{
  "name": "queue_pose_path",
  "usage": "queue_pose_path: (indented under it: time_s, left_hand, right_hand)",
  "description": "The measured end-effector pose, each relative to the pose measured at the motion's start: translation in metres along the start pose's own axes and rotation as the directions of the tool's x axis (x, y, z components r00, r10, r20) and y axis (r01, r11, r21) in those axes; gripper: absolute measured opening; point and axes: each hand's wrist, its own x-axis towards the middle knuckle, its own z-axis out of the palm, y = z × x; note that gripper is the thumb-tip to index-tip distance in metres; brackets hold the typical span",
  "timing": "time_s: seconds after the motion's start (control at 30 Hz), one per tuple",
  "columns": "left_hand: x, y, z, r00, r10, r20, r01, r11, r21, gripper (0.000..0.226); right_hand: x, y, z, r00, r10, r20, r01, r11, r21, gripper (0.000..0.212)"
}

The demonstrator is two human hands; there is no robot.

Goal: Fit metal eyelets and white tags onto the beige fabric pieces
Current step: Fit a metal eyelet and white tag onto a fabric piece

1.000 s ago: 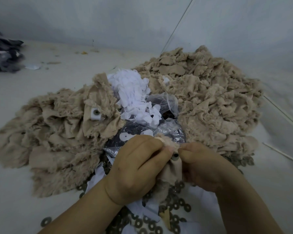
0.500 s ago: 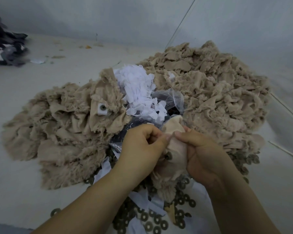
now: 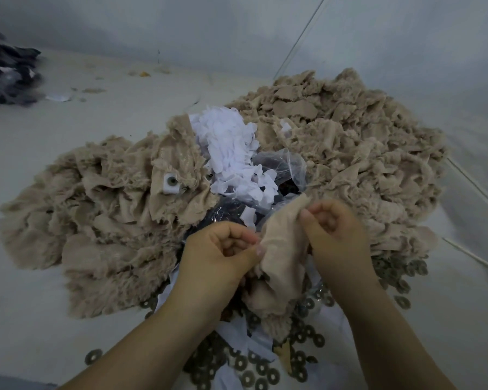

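Fingers of the left hand (image 3: 217,254) and right hand (image 3: 333,235) pinching one beige fabric piece (image 3: 282,249) between them, each grip closing on an edge. Hanging above scattered metal eyelets (image 3: 248,370), just in front of white tags (image 3: 231,153) heaped between beige piles (image 3: 350,153).

My left hand (image 3: 219,256) and right hand (image 3: 334,237) are bare, with no gloves, rings or watch on them. My forearms are uncovered as far as the bottom edge of the view, and my nails are cut short and plain.
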Motion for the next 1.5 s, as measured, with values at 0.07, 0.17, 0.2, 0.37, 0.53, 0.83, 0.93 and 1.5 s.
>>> queue_pose_path:
  time_s: [0.07, 0.17, 0.2, 0.37, 0.53, 0.83, 0.93, 1.5]
  left_hand:
    - [0.0, 0.002, -0.005, 0.999, 0.028, -0.029, -0.028, 1.0, -0.01, 0.022]
    - [0.004, 0.007, -0.013, 0.989, 0.072, -0.132, -0.084, 0.992, -0.092, 0.025]
    - [0.006, 0.01, -0.015, 0.985, 0.073, -0.153, -0.093, 0.988, -0.127, 0.023]
    - [0.017, 0.015, -0.019, 0.987, 0.075, -0.145, -0.096, 0.986, -0.138, 0.021]
    - [0.022, 0.015, -0.01, 0.985, 0.098, -0.143, -0.114, 0.988, -0.107, 0.028]
    - [0.026, 0.015, -0.006, 0.982, 0.126, -0.139, -0.134, 0.989, -0.053, 0.031]
    - [0.027, 0.012, -0.003, 0.982, 0.131, -0.14, -0.137, 0.99, -0.037, 0.031]
    - [0.024, 0.009, 0.001, 0.99, 0.107, -0.093, -0.112, 0.993, -0.046, 0.029]
  right_hand:
    - [0.015, -0.003, 0.006, 0.995, -0.098, 0.014, 0.099, 0.987, -0.123, 0.014]
    - [0.031, -0.012, 0.012, 0.986, -0.096, 0.136, 0.149, 0.876, -0.46, 0.015]
    - [0.034, -0.012, 0.011, 0.983, -0.058, 0.172, 0.151, 0.789, -0.596, 0.017]
    - [0.026, -0.01, 0.003, 0.877, 0.18, 0.446, 0.24, 0.641, -0.73, 0.024]
    - [0.017, 0.013, 0.019, 0.884, -0.086, 0.459, 0.35, 0.773, -0.53, 0.027]
    - [0.023, 0.011, 0.033, 0.934, 0.036, 0.356, 0.231, 0.698, -0.678, 0.014]
    - [0.024, 0.01, 0.031, 0.939, 0.063, 0.337, 0.192, 0.719, -0.668, 0.019]
    - [0.02, 0.026, 0.026, 0.887, -0.007, 0.462, 0.296, 0.776, -0.558, 0.029]
